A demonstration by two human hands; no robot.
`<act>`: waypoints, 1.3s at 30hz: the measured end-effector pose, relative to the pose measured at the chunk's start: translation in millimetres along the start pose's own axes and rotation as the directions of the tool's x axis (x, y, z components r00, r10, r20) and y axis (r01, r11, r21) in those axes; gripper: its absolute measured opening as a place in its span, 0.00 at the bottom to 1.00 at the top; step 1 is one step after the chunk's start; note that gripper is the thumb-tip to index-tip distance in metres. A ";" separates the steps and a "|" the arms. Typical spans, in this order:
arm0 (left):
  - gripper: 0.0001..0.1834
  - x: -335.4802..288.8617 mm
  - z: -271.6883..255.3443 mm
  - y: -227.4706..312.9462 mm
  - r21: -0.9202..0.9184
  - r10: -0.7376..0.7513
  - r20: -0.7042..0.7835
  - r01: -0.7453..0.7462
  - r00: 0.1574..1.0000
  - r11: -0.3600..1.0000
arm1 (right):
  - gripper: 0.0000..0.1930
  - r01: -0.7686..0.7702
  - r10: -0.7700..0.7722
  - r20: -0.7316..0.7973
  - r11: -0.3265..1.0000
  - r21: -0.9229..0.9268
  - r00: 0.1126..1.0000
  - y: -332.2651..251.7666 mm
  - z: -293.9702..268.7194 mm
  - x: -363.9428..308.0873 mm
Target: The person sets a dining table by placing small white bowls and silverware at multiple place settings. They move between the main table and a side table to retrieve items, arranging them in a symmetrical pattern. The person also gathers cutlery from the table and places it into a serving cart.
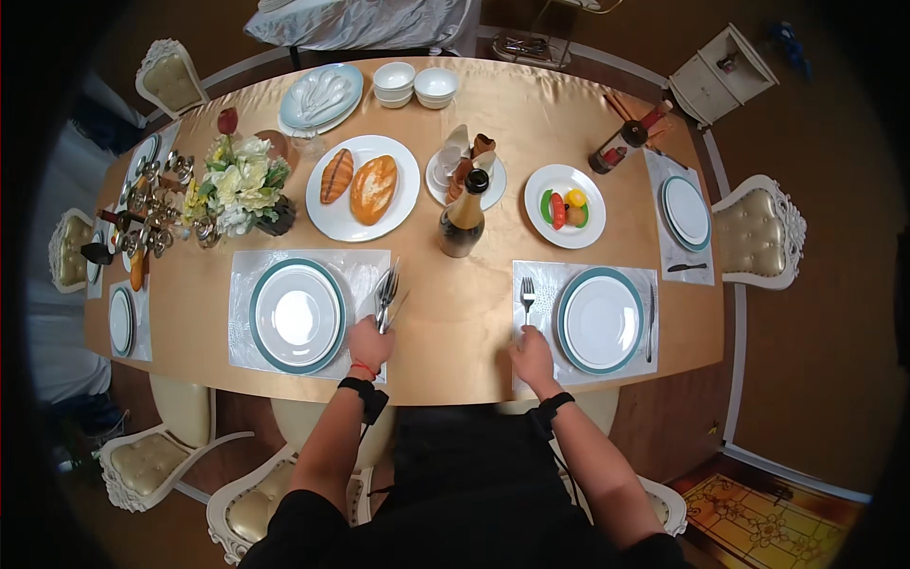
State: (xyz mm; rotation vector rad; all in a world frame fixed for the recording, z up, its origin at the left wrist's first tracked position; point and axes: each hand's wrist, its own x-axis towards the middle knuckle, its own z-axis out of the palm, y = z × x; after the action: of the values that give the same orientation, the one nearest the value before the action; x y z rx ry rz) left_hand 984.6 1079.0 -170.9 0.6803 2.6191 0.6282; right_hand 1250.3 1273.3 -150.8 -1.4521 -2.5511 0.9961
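My left hand [370,346] is closed around a bunch of silver cutlery [387,292], forks among it, over the right edge of the left placemat [244,284]. Beside it sits a stack of white plates on a teal-rimmed one [298,315]. The fingers of my right hand [533,354] pinch the handle of a fork [528,292], tines pointing away from me, at the left side of the right placemat [542,273]. A second teal-rimmed plate stack [601,321] lies just right of that fork. To the right of this stack is a table knife [651,324].
Mid-table stand a dark bottle [462,220], a bread plate [363,188] and a plate of colourful food [566,207]. Flowers [245,185] and metal goblets are at left, a wine bottle [621,144] at far right. White bowls [415,83] sit at the back; chairs surround the table.
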 end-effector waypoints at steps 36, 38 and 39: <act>0.14 -109.8 155.5 314.0 -0.617 0.263 0.660 0.308 0.704 0.724 | 0.16 -0.376 0.425 -0.575 0.903 0.210 0.699 269.1 -159.8 3.7; 0.15 -115.5 154.7 322.6 -0.608 0.274 0.653 0.272 0.706 0.746 | 0.16 -0.475 0.495 -0.480 0.863 0.174 0.724 283.9 -160.2 -1.2; 0.15 -118.6 153.8 324.8 -0.600 0.276 0.651 0.257 0.707 0.757 | 0.16 -0.521 0.531 -0.428 0.840 0.151 0.732 289.4 -158.9 -2.0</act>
State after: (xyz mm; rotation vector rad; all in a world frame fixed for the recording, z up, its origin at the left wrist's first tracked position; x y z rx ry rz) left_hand 1268.7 1321.4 -110.1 0.5431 1.5014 0.9818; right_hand 1523.9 1455.3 -182.9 -2.1647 -1.8211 0.5953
